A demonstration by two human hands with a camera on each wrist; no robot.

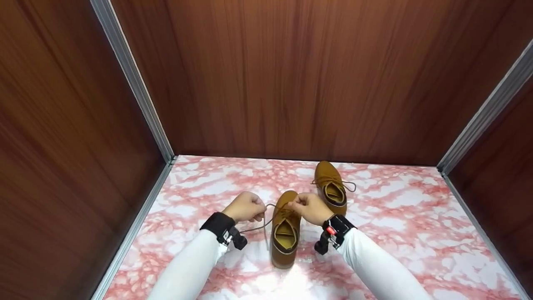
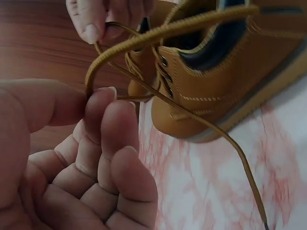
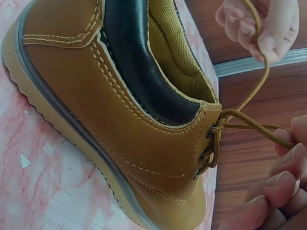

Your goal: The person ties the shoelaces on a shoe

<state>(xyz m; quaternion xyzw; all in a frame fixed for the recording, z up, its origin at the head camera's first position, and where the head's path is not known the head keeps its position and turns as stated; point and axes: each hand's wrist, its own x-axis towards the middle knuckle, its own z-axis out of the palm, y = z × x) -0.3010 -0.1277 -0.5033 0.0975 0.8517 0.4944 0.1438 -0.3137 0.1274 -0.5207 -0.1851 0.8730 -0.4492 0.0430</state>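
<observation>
A tan shoe point(image 1: 283, 259) stands on the floor between both hands, toe pointing away. My left hand point(image 1: 245, 207), left of the shoe, pinches a brown shoelace point(image 2: 168, 31) between thumb and index finger. A length of that lace runs past the fingers, its dark tip free. On the right of the laces, my right hand point(image 1: 311, 208) pinches another part of the lace, two strands of which point(image 3: 259, 126) run from the eyelets to its fingertips. In the right wrist view the lace crosses over itself at the top eyelets point(image 3: 209, 132).
A second tan shoe point(image 1: 326, 171), its laces tied in a bow, stands farther back to the right. Wood-grain panels point(image 1: 266, 83) with metal edge strips point(image 1: 137, 83) enclose the pink-and-white marbled floor point(image 1: 200, 179) on three sides.
</observation>
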